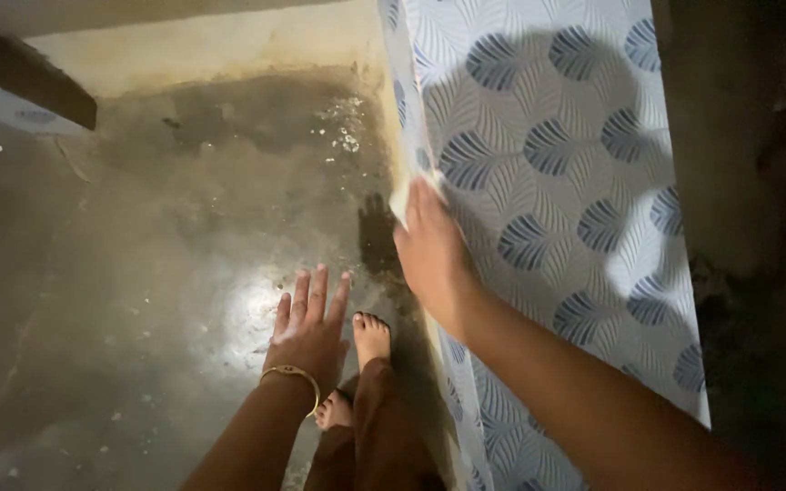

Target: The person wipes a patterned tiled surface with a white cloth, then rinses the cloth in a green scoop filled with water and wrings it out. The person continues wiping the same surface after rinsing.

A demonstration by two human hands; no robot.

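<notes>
A tall panel covered in white sheeting with blue leaf shapes (pixel 557 173) stands at the right, its left edge meeting the wet floor. My right hand (pixel 431 256) presses against that edge, gripping a small pale cloth or wad (pixel 402 202) that shows above the fingers. My left hand (pixel 309 325) hovers over the floor with fingers spread and nothing in it; a thin gold bangle (pixel 295 373) circles the wrist. My bare feet (pixel 370 338) stand just beside the panel.
The concrete floor (pixel 138 300) is wet and glossy, with a bright light spot near my left hand and small debris. A dark beam (pixel 25 77) crosses the upper left. A pale wall runs along the top. The far right is dark.
</notes>
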